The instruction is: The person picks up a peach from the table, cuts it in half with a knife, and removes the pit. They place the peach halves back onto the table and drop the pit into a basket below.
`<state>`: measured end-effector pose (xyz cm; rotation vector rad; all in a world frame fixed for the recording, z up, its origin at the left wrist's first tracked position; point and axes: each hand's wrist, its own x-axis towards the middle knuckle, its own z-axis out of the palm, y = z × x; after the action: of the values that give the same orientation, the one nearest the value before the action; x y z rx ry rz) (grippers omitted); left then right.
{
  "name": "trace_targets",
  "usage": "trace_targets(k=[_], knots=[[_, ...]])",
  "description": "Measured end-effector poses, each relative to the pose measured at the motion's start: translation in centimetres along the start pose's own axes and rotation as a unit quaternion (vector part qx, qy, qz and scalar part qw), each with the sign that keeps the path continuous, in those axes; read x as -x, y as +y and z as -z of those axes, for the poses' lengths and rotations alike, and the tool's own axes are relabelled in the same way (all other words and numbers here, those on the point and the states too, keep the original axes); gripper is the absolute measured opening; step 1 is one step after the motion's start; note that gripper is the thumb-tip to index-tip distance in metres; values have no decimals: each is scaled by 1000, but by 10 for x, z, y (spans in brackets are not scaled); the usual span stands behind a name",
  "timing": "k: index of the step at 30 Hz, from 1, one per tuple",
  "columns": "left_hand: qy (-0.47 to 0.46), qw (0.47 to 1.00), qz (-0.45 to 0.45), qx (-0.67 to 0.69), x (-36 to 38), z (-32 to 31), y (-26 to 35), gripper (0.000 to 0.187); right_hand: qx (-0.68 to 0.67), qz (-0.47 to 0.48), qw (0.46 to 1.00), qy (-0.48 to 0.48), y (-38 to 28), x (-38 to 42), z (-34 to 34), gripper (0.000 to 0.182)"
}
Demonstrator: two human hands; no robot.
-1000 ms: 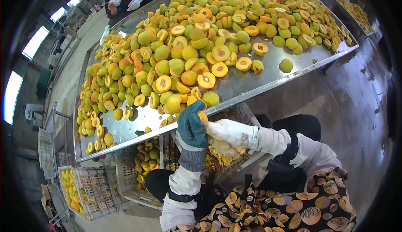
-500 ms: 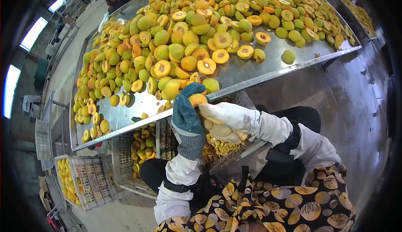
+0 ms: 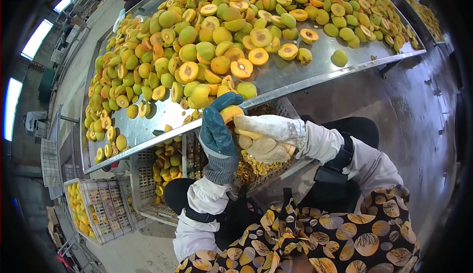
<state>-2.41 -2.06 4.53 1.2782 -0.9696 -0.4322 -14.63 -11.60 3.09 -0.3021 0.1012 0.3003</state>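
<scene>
Broadly, a metal surface (image 3: pixel 325 71) crosses the upper part of the view, and a wide heap of cut yellow-green fruit (image 3: pixel 212 32) lies over much of it. Below its near edge stand two crates: a left crate (image 3: pixel 142 184) holding fruit pieces, and a middle crate (image 3: pixel 283 177) holding ragged yellow scraps (image 3: pixel 258 169).

On the wearer's side of that edge, over the middle crate, the two hands come together. The teal-gloved left hand (image 3: pixel 217 130) reaches upward, its fingers curled around an orange-yellow half (image 3: pixel 230 113). The white-gloved right hand (image 3: pixel 271 135) enters from the right, closed around a pale, stick-like handle (image 3: pixel 250 134).

The orange-yellow half sits at the top of the left hand, on the side facing the other, so it lies above and to the left of the right fist. The left hand is the nearer, since it bears the piece; the right thumb seems to touch its lower right side. What shows of the half slants slightly up to the right.

The handle's long axis slopes from upper left, close to the half, to lower right through the fist. Its upper end is hidden between the gloves.
</scene>
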Motion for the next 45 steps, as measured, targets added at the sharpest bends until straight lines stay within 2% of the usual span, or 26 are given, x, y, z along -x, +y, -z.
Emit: trace_targets(k=[1, 4, 7, 8, 10, 11, 13, 14, 15, 18, 22, 26, 29, 30, 32, 33, 34, 35, 36, 38, 39, 40, 41, 42, 44, 45], knots=[[1, 1000, -13, -26, 0, 1, 0, 66, 2, -4, 1000, 1, 0, -1, 1, 49], [-8, 1000, 8, 3, 0, 4, 2, 66, -65, -22, 994, -80, 1, -4, 3, 50], [32, 997, 37, 52, 1, -2, 11, 62, 13, 12, 998, 58, 6, -3, -5, 50], [68, 995, 40, 60, 1, -6, 3, 64, 131, 44, 982, 132, 7, -4, -14, 50], [60, 998, 17, 22, 0, -6, 3, 66, 230, 21, 959, 164, 0, 2, -26, 50], [45, 997, 35, 43, 4, -4, -2, 66, 193, -5, 968, 158, -2, 2, -21, 51], [31, 999, 15, 21, 6, -6, 1, 66, 35, -27, 999, 0, 1, 1, -4, 50], [25, 1000, 2, 8, 4, -5, 3, 66, -43, -37, 995, -83, 0, 0, 1, 50], [16, 1000, 15, 20, 1, -5, 8, 67, -46, -32, 995, -83, -2, 1, -2, 48], [31, 990, 84, 112, 3, -7, 4, 68, 36, -26, 999, 0, -5, 4, -5, 48], [42, 981, 113, 152, 2, -7, 8, 67, 171, -19, 982, 78, -9, 9, -20, 50], [-28, 984, 135, 111, -2, 8, 13, 64, 204, -43, 975, 80, -11, 10, -26, 52], [-39, 982, 149, 113, -3, 17, 11, 65, 250, -47, 963, 87, -13, 10, -27, 54], [-44, 980, 152, 120, -4, 23, 8, 65, 321, -57, 940, 102, -14, 10, -34, 54], [-36, 938, 254, 235, -8, 43, 1, 67, 457, -76, 877, 127, -17, 12, -51, 55], [-6, 954, 248, 166, -9, 48, 6, 68, 512, -78, 847, 119, -17, 11, -49, 56], [-6, 944, 279, 178, -9, 59, 22, 68, 572, -100, 803, 133, -20, 11, -57, 62], [39, 958, 234, 160, -8, 79, 12, 67, 651, -65, 742, 147, -14, 4, -42, 63], [71, 972, 194, 114, -6, 107, 0, 64, 721, -28, 674, 161, -6, -1, -21, 64], [129, 984, 122, -15, -2, 168, -18, 57, 815, -48, 524, 242, 3, 2, -6, 61], [84, 946, 146, -277, -1, 209, -30, 51, 850, -56, 441, 283, 6, 3, -1, 60], [36, 839, 158, -519, -8, 219, -23, 46, 847, -97, 430, 296, 10, 1, 5, 57], [23, 736, 211, -643, -6, 216, -20, 42, 841, -90, 450, 286, 12, 1, 7, 57], [39, 744, 151, -650, -13, 199, -13, 43, 835, -83, 471, 274, 15, 1, 7, 58], [67, 752, 29, -655, -35, 160, -11, 46, 842, -60, 458, 281, 20, -2, 5, 57], [58, 782, -6, -621, -44, 136, -27, 48, 845, -54, 448, 286, 21, -3, 7, 56]])
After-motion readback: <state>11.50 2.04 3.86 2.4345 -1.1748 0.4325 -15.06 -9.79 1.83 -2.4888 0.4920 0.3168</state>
